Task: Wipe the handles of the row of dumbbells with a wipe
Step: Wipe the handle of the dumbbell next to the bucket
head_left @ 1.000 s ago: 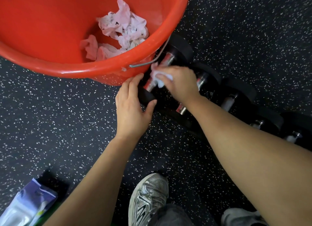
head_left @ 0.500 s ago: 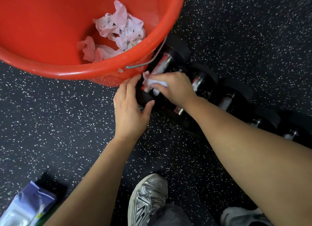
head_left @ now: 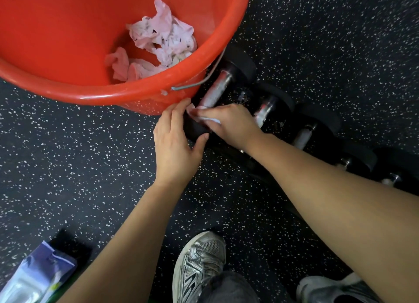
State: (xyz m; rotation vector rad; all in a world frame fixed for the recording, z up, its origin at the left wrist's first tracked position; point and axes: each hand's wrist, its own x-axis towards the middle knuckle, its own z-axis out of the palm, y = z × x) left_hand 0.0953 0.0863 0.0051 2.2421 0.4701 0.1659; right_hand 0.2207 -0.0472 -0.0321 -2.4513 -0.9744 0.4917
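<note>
Black speckled floor (head_left: 68,166). Right hand (head_left: 231,123) closed on wipe (head_left: 205,117) at near end of first dumbbell handle (head_left: 215,89); left hand (head_left: 176,142) cups the weight head (head_left: 195,128), fingers partly curled. Risk: bucket (head_left: 136,94), touching beyond both hands, blocks the stroke; dumbbell may roll

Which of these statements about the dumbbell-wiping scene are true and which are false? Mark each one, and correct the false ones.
1. The right hand presses a wipe against the handle of the dumbbell nearest the bucket. True.
2. The red bucket is empty. False: crumpled wipes lie inside it.
3. The left hand steadies the near end of the same dumbbell. True.
4. The dumbbells stand on a wooden table. False: they lie in a row on a dark speckled floor.
5. The wipe packet lies inside the bucket. False: it lies on the floor at lower left.
</note>
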